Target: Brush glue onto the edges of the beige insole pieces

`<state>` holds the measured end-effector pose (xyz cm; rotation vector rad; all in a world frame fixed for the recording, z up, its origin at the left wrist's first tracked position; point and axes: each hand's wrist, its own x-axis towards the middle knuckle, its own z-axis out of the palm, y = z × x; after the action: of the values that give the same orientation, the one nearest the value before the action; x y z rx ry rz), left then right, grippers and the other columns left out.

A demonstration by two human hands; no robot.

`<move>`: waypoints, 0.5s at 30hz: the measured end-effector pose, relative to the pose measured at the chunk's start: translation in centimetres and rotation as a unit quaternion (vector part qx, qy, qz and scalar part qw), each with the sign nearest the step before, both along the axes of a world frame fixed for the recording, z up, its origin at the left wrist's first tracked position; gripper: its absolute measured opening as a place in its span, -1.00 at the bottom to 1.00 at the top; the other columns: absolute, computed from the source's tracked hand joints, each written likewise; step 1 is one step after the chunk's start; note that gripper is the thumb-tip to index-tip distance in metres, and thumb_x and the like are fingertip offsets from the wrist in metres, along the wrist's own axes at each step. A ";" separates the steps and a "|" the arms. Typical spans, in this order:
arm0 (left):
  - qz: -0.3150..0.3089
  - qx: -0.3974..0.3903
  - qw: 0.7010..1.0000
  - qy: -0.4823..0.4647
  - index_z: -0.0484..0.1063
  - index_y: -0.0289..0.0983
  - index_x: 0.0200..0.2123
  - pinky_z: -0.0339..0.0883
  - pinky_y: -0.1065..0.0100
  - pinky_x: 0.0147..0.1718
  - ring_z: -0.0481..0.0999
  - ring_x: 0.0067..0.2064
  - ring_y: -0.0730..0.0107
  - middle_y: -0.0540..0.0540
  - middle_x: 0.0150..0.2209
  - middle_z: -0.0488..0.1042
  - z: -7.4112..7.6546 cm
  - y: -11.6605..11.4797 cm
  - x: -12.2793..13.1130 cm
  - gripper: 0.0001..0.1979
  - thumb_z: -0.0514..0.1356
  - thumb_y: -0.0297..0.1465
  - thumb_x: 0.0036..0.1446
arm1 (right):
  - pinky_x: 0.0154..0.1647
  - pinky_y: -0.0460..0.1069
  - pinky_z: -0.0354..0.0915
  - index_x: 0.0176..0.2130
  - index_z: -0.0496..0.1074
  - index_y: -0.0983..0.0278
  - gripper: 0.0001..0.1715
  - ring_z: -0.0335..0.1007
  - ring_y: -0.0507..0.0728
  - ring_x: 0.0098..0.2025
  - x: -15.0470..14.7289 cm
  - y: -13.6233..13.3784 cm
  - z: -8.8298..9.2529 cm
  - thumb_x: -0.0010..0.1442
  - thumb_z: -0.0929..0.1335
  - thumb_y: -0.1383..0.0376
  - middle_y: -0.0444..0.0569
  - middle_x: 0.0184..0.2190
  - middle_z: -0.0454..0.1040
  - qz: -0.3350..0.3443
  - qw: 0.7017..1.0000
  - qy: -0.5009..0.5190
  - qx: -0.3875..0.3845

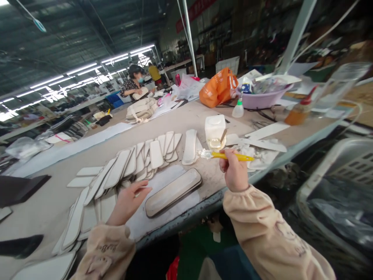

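Observation:
My right hand grips a yellow-handled brush, its bristles pointing left and coated in something white. Just behind the brush stands a white plastic container with pale, glue-like matter at its opening. My left hand hovers with fingers apart, holding nothing, beside overlapping rows of pale rounded strips. Between both hands, one long rounded panel lies on a white sheet near the table edge. A short stack of pale strips sits left of the container.
Further back are an orange bag, a purple basin, a small green-capped bottle and a red-capped bottle of amber liquid. A plastic crate stands off the table's right edge. A co-worker sits at the far end.

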<state>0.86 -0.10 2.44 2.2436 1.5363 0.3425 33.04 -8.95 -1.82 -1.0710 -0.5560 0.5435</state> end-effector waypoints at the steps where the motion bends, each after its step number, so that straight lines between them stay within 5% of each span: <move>1: -0.041 0.020 0.999 0.015 0.50 -0.27 -0.07 0.39 0.23 -0.02 0.56 -0.06 0.17 -0.16 -0.06 0.57 0.6 0.7 1.9 -0.50 0.13 -0.03 0.11 | -0.70 -0.13 -0.03 -0.33 0.31 0.25 -0.72 0.01 -0.05 -0.69 0.2 0.0 0.1 0.21 0.24 0.09 -0.27 -0.71 0.16 -0.006 1.000 0.009 0.011; 5: -0.186 0.039 0.979 0.074 0.51 -0.27 -0.04 0.33 0.31 0.02 0.52 0.01 0.21 -0.14 -0.02 0.55 0.9 4.1 11.1 -0.54 0.11 -0.09 0.15 | -0.70 -0.13 -0.03 -0.33 0.33 0.26 -0.72 0.04 -0.05 -0.69 0.7 0.1 0.5 0.22 0.26 0.10 -0.26 -0.71 0.19 -0.028 0.998 0.028 0.050; 9: -0.206 0.033 0.959 0.194 0.53 -0.26 -0.04 0.29 0.30 0.03 0.49 0.03 0.13 -0.18 -0.03 0.55 -1.6 7.5 18.5 -0.55 0.19 -0.13 0.08 | -0.70 -0.15 -0.03 -0.33 0.33 0.27 -0.72 0.05 -0.06 -0.68 1.5 -0.2 0.7 0.22 0.28 0.10 -0.26 -0.71 0.20 -0.039 0.996 0.043 0.070; 15: -0.203 0.009 0.955 0.217 0.60 -0.35 -0.25 0.27 0.29 -0.07 0.51 -0.05 0.09 -0.23 -0.19 0.60 -4.9 10.7 22.0 -0.71 0.28 -0.29 -0.02 | -0.68 -0.16 -0.01 -0.33 0.33 0.29 -0.69 0.04 -0.07 -0.67 2.6 -0.5 0.4 0.22 0.30 0.08 -0.26 -0.71 0.23 -0.027 0.996 0.063 0.066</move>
<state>22.84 10.65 -2.45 2.6964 1.2015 -0.2766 35.69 -9.47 -1.47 -0.9180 -0.4458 0.5164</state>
